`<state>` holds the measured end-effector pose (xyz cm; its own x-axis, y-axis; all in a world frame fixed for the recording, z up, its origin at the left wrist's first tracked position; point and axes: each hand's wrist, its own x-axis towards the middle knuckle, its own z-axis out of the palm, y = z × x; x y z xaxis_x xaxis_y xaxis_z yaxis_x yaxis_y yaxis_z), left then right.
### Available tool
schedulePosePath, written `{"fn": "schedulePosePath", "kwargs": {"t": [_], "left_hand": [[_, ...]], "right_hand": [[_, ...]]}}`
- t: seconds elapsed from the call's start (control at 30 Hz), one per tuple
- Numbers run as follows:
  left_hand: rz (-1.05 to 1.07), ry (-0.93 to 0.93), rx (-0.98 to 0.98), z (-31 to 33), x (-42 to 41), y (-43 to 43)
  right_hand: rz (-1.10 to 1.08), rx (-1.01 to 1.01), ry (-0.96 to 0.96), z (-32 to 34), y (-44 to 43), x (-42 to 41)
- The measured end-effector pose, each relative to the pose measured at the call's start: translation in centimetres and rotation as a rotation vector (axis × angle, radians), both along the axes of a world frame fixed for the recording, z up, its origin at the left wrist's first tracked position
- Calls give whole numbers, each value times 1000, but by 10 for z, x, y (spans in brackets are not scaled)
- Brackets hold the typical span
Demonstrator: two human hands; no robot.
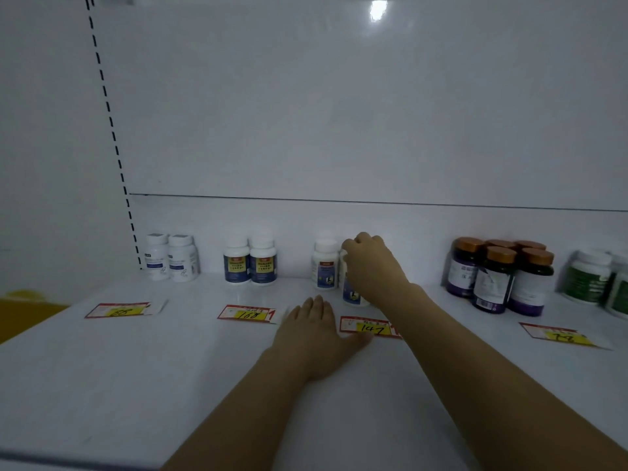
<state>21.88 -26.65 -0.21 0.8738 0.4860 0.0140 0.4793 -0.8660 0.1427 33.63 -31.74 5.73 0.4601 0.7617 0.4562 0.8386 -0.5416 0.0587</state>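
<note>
Just right of frame centre, the right hand [370, 263] has its grip curled round a white bottle [354, 295], seemingly at the cap, beside a twin bottle [325, 266]. The left hand [312, 334] lies flat on the shelf [170, 368], thumb at a price tag [368, 327].

"What is being held?"

"A small white bottle [352, 292] with a blue label is gripped at its top by the right hand [370, 260]. Its cap is hidden under the fingers."

"How is it posed?"

"It is seen nearly upright. Whether its bottom is touching the shelf [170, 368] cannot be told."

"What else is touched?"

"A red price tag [368, 328] with a yellow patch marked 147 is laid flat, near the bottle at its 6 o'clock. Its left edge is touched by the thumb of the left hand [316, 331]."
</note>
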Motion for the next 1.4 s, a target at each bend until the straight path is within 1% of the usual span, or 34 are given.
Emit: {"fn": "schedulePosePath", "kwargs": {"t": [0.1,0.2,0.23,0.33,0.4,0.47,0.53,0.63,0.73,0.8,0.97,1.13,1.2,1.3,1.4], "left_hand": [[-1,-28,-19,0,-2,-1],[17,-101,-87,2,-2,0],[26,-161,-152,4,-3,0],[45,-421,-439,15,-6,2],[20,-554,-540,21,-8,6],[-2,-630,-583,23,-7,12],[-22,-646,-589,22,-6,17],[-24,-678,-618,23,-6,20],[-23,-720,-655,25,-8,19],[-22,-725,-653,25,-9,18],[-23,-747,-623,25,-9,17],[-15,-793,-561,25,-11,16],[-47,-780,-650,27,-11,14],[-157,-700,-815,30,-13,12],[-167,-704,-874,31,-13,13]], "right_hand": [[44,84,32,-3,0,1],[90,209,122,5,-3,2],[112,250,149,9,-4,1],[201,389,244,25,-13,-9],[261,490,345,31,-19,-16],[312,570,482,32,-23,-20],[339,618,599,32,-25,-20],[368,651,700,28,-29,-15],[444,636,865,22,-32,-7],[469,606,935,19,-33,-4],[482,605,982,18,-34,-3],[411,608,928,18,-28,-7],[430,646,978,18,-29,-7],[487,687,1070,17,-32,-2],[560,677,1127,17,-33,-2]]}}
